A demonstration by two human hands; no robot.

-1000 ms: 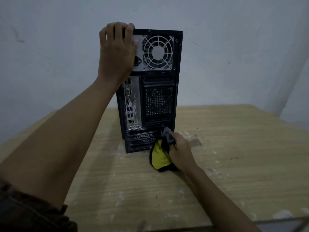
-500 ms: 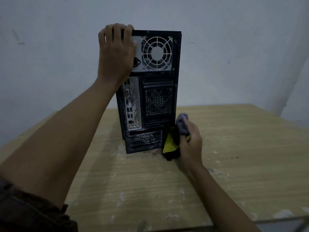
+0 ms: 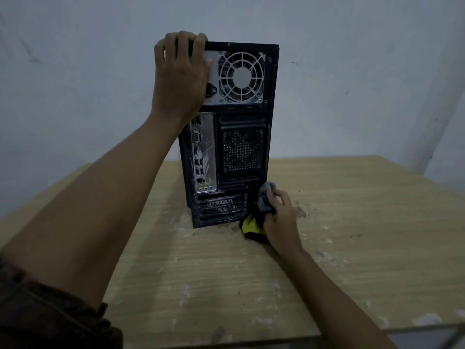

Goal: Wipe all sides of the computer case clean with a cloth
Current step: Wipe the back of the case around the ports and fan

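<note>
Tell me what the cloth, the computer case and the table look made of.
Cloth: soft fabric, perhaps microfibre; yellow and grey, bunched folds. Computer case: seemingly black painted sheet metal, dusty, punched vent holes. Table: wood-grain board, maybe laminate, matte, whitish scuffs.

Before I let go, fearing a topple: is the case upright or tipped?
Upright: the case stands base-down on the table, left hand gripping its top.

case (image 3: 242, 152) front hidden, ports (image 3: 200, 167) perhaps too dim

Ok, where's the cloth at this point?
Head view: the cloth is bunched in the right hand, at the lower right edge of the computer case back panel, just above the wooden table.
</note>
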